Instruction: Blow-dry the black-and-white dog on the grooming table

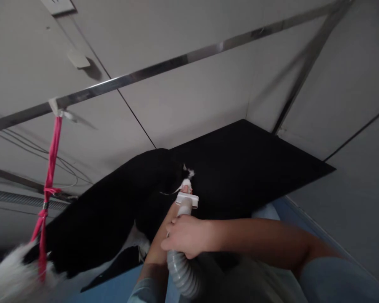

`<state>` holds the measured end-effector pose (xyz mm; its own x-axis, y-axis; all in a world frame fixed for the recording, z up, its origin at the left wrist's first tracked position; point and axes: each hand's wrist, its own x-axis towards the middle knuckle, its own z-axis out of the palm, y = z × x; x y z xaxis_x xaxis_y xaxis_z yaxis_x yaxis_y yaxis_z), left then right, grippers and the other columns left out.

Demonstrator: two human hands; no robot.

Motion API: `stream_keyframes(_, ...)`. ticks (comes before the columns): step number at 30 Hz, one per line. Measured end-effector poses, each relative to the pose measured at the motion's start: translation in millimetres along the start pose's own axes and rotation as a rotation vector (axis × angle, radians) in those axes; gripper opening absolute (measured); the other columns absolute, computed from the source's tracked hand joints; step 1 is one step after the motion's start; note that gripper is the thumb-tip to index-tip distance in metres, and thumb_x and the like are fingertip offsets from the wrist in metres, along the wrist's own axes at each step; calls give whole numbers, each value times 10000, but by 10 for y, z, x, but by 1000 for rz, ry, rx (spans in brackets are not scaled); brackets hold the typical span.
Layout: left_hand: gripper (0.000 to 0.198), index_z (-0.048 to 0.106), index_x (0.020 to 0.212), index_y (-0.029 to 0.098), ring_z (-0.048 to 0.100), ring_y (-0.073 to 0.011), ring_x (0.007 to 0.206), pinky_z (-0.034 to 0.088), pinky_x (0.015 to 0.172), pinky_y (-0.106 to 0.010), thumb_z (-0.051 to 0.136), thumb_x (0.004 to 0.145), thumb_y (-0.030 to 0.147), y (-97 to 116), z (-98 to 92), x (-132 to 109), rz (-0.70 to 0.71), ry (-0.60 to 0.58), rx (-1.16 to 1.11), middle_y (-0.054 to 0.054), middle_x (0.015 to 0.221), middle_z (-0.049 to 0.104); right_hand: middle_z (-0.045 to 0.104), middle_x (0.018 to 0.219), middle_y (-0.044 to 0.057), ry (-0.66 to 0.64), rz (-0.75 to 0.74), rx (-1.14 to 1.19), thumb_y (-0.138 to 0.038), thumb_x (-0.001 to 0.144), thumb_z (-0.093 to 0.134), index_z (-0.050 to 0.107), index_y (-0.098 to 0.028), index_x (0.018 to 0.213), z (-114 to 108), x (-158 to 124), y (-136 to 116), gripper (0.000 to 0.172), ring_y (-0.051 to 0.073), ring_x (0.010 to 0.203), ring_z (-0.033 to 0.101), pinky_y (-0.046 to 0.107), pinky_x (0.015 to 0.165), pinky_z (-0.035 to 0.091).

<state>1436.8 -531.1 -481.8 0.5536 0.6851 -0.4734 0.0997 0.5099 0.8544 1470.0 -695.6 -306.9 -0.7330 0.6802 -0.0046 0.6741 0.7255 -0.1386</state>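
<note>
A black and white dog (113, 210) is on the black table top (259, 168), its white-furred head end toward the lower left. My right hand (189, 235) is wrapped round a ribbed grey hose (181, 271) just below its wide white nozzle (187, 200). The nozzle points away from me, toward the dog's hind end. Beyond the nozzle, my left hand (186, 189) is closed on a small white-furred part of the dog, apparently a hind paw. The nozzle hides most of that hand's fingers. Another white tuft (188, 171) shows just beyond.
A metal rail (161, 67) crosses above the table, joined to a slanted post (303, 80) at the right. From the rail, a pink strap (52, 155) hangs down to the dog's neck area. Grey wall panels stand behind, with loose cables (34, 147) at the left.
</note>
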Motion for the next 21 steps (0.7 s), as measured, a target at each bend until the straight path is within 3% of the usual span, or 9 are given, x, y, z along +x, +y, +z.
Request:
stream_keyframes(5,287,654,945,81,695,-184,804,504,883,-301,443,1048,246,49,-256,174,-191,-129,-37,-119,899,766,695,1040,79,40,-5,20,-324,792,773,655,-252,1065,198,-62,-23,305,262,919,680,343,669,487)
stream_keyframes(7,289,661,994,85,718,-187,834,513,911,-303,443,1051,265,37,-311,266,-271,-147,-24,-141,949,780,696,1049,76,-5,-18,41,-313,788,772,646,-266,1103,258,-51,-28,343,271,913,685,343,647,484)
stream_keyframes(9,309,669,1037,94,732,-200,900,518,936,-308,444,1053,304,-1,-357,352,-286,-143,6,-155,983,785,700,1042,63,-61,-44,80,-308,790,765,639,-286,1134,323,-33,-37,366,264,889,695,329,609,472)
stream_keyframes(15,389,654,1214,110,727,-234,950,513,940,-345,588,986,417,-124,-506,483,-290,-208,26,-177,1157,757,697,1028,92,-28,-37,77,-296,800,772,656,-271,1092,506,34,-87,315,291,905,700,355,638,501)
stream_keyframes(21,371,647,1245,109,718,-236,887,508,909,-350,578,985,363,-19,-422,346,-295,-153,35,-150,1081,771,680,1022,98,-33,9,82,-281,829,743,650,-259,1088,462,11,-93,276,296,912,690,374,666,516)
